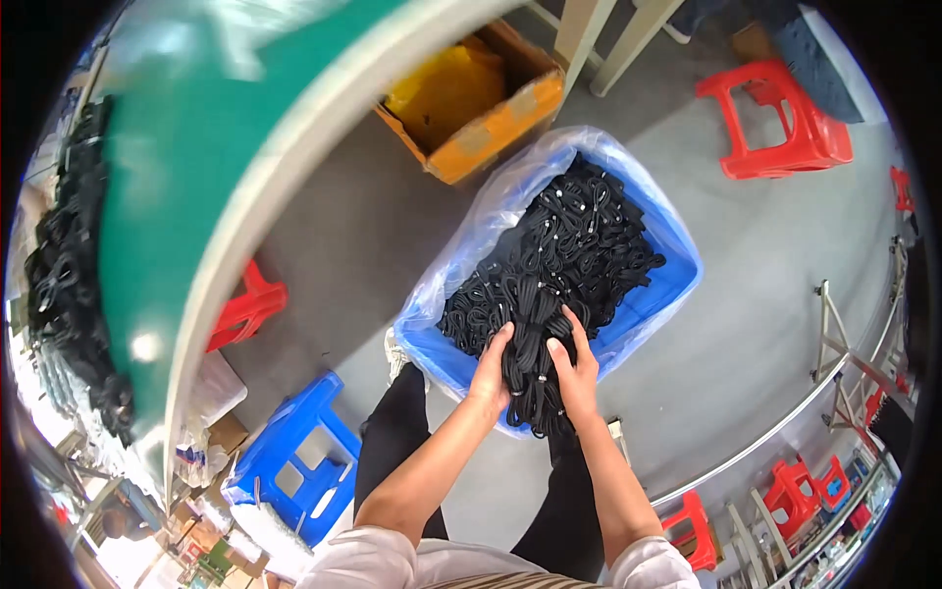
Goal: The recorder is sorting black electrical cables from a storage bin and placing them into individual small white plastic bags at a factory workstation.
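A black cord bundle (533,344) is gripped between left hand (490,373) and right hand (579,373) over the blue bin (679,263), long axis pointed toward the torso (481,563); a cardboard box (496,133) is seen beyond.

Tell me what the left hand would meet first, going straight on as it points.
First, the black cord bundle against the left hand; beyond, probably the piled black cords in the blue bin, though depth is unclear.

A workshop — green-topped worktable (167,196), red plastic stools (826,142), blue bin (679,263) heaped with black cords (579,231).
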Available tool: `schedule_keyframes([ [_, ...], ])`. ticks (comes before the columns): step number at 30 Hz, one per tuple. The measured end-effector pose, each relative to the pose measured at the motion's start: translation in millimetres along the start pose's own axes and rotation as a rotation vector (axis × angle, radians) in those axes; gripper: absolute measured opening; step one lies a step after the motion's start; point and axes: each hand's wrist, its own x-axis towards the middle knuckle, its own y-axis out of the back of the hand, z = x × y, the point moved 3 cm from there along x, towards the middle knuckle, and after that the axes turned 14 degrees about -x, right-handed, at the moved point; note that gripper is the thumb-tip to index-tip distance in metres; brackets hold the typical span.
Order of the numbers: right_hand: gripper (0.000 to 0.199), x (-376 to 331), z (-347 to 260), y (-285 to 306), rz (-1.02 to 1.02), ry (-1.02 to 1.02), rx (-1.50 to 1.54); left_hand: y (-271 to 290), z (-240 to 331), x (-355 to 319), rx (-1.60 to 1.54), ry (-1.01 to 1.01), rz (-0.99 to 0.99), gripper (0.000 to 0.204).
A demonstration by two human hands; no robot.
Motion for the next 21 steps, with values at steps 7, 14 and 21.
schedule_keyframes([
  [7,0.052,-75,-141,58,0.226,0.128,-0.011,-87,18,-131,-0.010,0.016,-0.242,0.050],
  [14,0.050,-150,-291,121,0.400,0.314,-0.033,-181,28,-267,0.005,0.032,-0.563,0.050],
  [21,0.048,-185,-420,113,0.536,0.529,-0.042,-242,109,-380,-0.043,-0.155,-0.834,0.046],
])
